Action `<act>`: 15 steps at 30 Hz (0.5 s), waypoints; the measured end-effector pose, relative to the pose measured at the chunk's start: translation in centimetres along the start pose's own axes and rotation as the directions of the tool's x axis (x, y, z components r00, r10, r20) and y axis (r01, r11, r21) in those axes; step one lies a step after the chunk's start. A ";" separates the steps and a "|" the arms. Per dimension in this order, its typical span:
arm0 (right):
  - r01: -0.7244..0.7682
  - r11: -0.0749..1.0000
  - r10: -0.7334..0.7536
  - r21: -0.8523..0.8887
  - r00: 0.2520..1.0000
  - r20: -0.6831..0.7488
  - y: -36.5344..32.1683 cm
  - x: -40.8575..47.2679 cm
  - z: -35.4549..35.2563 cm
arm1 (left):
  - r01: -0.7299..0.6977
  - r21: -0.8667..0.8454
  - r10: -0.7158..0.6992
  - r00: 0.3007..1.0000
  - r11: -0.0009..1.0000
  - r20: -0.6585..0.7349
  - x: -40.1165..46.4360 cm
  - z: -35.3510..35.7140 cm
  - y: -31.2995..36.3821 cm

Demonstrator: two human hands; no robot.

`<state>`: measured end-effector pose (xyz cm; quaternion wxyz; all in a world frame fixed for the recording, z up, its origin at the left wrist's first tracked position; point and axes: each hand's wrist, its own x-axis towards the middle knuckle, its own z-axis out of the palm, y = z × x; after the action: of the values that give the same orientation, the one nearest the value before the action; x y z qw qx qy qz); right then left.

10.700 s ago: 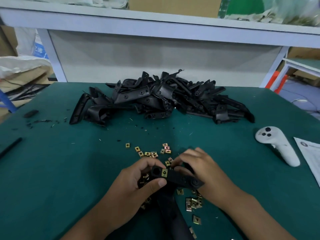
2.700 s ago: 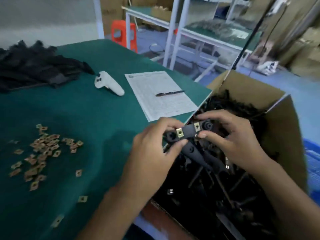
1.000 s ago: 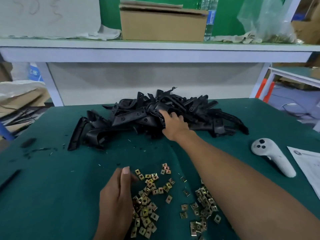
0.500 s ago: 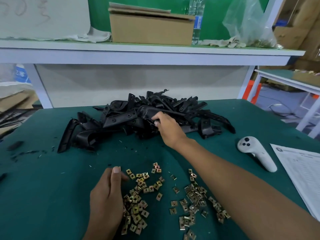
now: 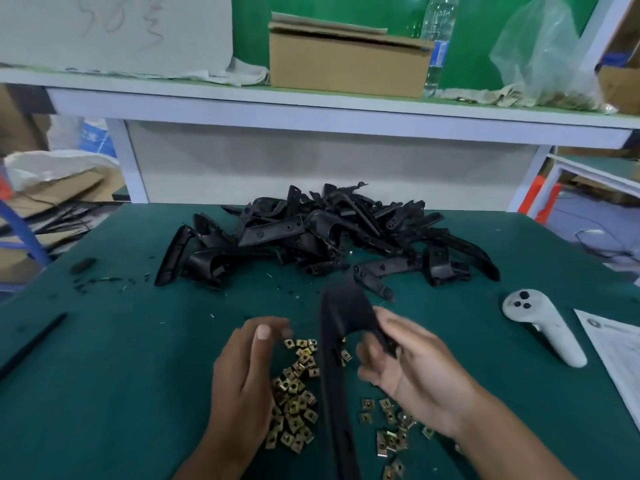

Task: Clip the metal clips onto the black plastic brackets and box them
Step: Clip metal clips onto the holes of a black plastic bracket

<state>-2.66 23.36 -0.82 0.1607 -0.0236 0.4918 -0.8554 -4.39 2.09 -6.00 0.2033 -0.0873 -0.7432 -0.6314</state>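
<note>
My right hand (image 5: pixel 415 368) grips a long black plastic bracket (image 5: pixel 341 317) by its upper bend, above the table; the bracket's long arm runs down toward me between my hands. My left hand (image 5: pixel 242 382) hovers just left of it, over a heap of brass-coloured metal clips (image 5: pixel 294 393). Its thumb is raised and its fingertips are blurred, and I see no clip between them. A second scatter of clips (image 5: pixel 391 434) lies under my right wrist. The pile of black brackets (image 5: pixel 311 237) sits at the back middle of the green table (image 5: pixel 104 375).
A white hand controller (image 5: pixel 543 323) lies on the right, with a printed sheet (image 5: pixel 620 355) at the right edge. A thin black rod (image 5: pixel 31 341) lies at the left edge. A cardboard box (image 5: pixel 346 60) stands on the shelf above.
My right hand has pulled one bracket out of the pile and brought it back toward me. My left hand has lifted off the clips and moved toward the bracket.
</note>
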 end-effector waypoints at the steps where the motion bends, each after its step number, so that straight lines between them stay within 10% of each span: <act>1: -0.027 0.999 0.028 -0.039 1.000 0.007 0.7 -0.1 -0.1 | -0.006 -0.053 0.009 0.999 0.999 0.053 -0.2 0.0 0.4; 8: -0.008 0.835 0.040 -0.550 0.998 0.047 2.6 -0.1 -0.5 | 0.113 -0.134 -0.067 0.950 0.985 0.304 -0.4 -0.1 1.0; 11: 0.094 0.434 -0.204 -0.896 0.979 0.003 2.4 0.1 -1.9 | 0.225 -0.280 -0.163 0.960 0.933 0.229 0.2 -0.4 0.4; 15: 0.153 -0.107 -0.155 -0.982 0.973 0.169 3.5 0.5 -3.3 | 0.269 -0.366 -0.232 0.962 0.891 0.145 0.8 -0.9 -0.4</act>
<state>-2.93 24.33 -5.55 -0.0091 -0.1900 0.9547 -0.2288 -5.12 0.98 -5.96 0.0628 -0.0592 -0.6198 -0.7800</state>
